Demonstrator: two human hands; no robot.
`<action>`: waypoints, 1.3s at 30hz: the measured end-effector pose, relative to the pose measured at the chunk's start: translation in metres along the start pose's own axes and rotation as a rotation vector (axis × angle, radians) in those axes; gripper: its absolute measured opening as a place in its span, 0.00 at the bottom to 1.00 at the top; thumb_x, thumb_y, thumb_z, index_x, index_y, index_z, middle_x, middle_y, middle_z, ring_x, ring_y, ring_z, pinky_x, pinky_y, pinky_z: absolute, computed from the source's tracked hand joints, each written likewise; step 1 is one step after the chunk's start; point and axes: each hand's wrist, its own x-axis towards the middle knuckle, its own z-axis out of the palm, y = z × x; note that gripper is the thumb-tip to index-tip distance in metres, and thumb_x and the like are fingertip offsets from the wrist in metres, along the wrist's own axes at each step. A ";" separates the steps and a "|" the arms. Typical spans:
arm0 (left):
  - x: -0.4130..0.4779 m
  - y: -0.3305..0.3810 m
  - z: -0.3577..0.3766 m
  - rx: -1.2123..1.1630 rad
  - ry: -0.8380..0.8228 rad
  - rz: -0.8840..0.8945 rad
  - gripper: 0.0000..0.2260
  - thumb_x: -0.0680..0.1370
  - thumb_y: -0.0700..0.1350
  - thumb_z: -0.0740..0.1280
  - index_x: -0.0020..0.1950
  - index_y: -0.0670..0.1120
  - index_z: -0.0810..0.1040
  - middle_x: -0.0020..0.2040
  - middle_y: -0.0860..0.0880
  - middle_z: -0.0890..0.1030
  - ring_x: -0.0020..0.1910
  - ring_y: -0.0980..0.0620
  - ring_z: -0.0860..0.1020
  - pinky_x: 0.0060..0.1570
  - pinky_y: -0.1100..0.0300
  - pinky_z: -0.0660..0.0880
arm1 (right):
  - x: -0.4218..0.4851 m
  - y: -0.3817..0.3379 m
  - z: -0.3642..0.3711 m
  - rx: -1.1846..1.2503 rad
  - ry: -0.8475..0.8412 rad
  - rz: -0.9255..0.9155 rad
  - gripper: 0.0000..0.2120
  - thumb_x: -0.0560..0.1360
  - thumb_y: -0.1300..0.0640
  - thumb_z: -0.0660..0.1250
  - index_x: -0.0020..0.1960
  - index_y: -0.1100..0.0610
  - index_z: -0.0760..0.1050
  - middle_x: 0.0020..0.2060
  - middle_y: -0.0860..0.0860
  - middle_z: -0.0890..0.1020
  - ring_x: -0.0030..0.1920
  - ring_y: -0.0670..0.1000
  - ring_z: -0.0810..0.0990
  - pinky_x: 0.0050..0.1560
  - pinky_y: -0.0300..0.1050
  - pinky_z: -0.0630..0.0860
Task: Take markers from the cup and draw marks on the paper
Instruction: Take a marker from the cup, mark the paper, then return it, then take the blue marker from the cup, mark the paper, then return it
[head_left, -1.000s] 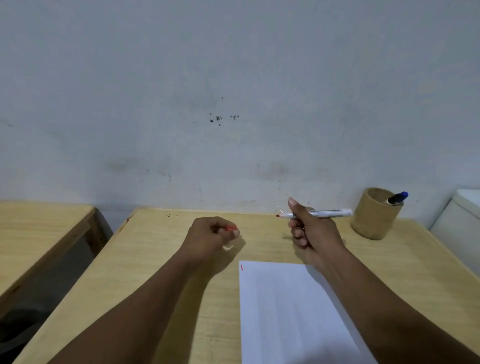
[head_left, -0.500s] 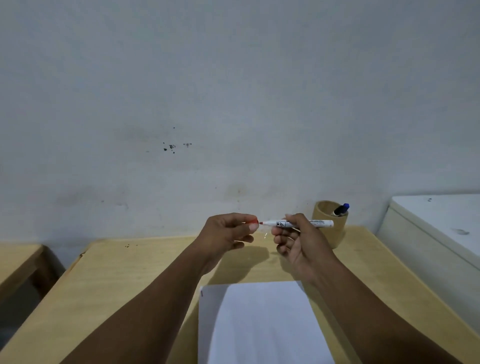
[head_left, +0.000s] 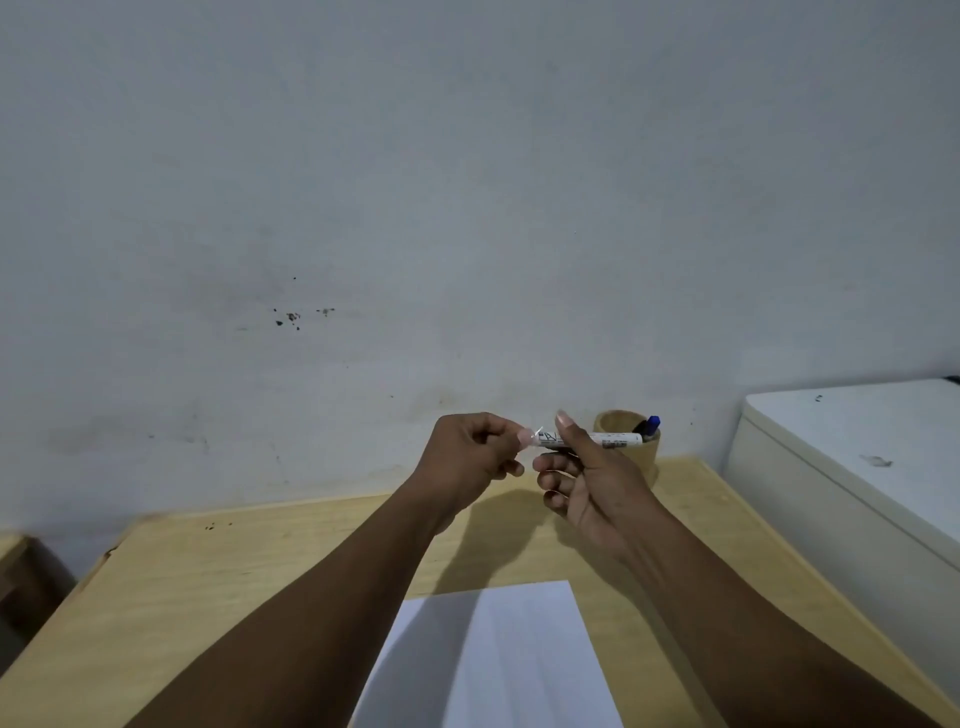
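A white-barrelled marker (head_left: 615, 440) is held level above the table, in front of the round wooden cup (head_left: 650, 458). My right hand (head_left: 589, 480) grips its barrel with the thumb on top. My left hand (head_left: 467, 457) is pinched at the marker's left end, touching it; its fingers cover the tip and the red cap. A blue-capped marker (head_left: 649, 427) stands in the cup. The white paper (head_left: 498, 660) lies on the wooden table (head_left: 234, 582) below my forearms.
A white cabinet (head_left: 857, 467) stands against the table's right side. The corner of a second wooden table (head_left: 10, 545) shows at the far left, across a gap. A pale wall rises directly behind the table.
My left hand moved right until it met the marker's tip; the red tip and cap are now covered. Both hands rose, and the view tilted up toward the wall.
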 end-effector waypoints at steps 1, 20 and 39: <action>0.004 0.003 0.003 0.014 0.034 0.022 0.07 0.75 0.43 0.76 0.46 0.39 0.85 0.35 0.45 0.82 0.33 0.52 0.83 0.39 0.59 0.76 | 0.001 -0.007 -0.004 -0.082 0.000 0.020 0.18 0.76 0.44 0.71 0.49 0.60 0.77 0.30 0.55 0.81 0.24 0.49 0.76 0.27 0.41 0.66; 0.079 0.027 0.088 0.614 -0.067 0.238 0.09 0.75 0.45 0.76 0.53 0.44 0.85 0.40 0.47 0.86 0.43 0.49 0.85 0.43 0.60 0.78 | 0.031 -0.051 -0.108 -0.952 0.295 -0.369 0.12 0.74 0.62 0.68 0.54 0.49 0.80 0.31 0.53 0.78 0.31 0.51 0.75 0.35 0.42 0.71; 0.056 0.053 0.104 0.511 -0.064 0.350 0.15 0.73 0.56 0.70 0.56 0.51 0.85 0.48 0.51 0.85 0.49 0.52 0.82 0.49 0.59 0.78 | 0.017 -0.075 -0.102 -0.943 0.236 -0.737 0.01 0.75 0.54 0.73 0.45 0.51 0.83 0.37 0.50 0.83 0.35 0.54 0.78 0.40 0.48 0.77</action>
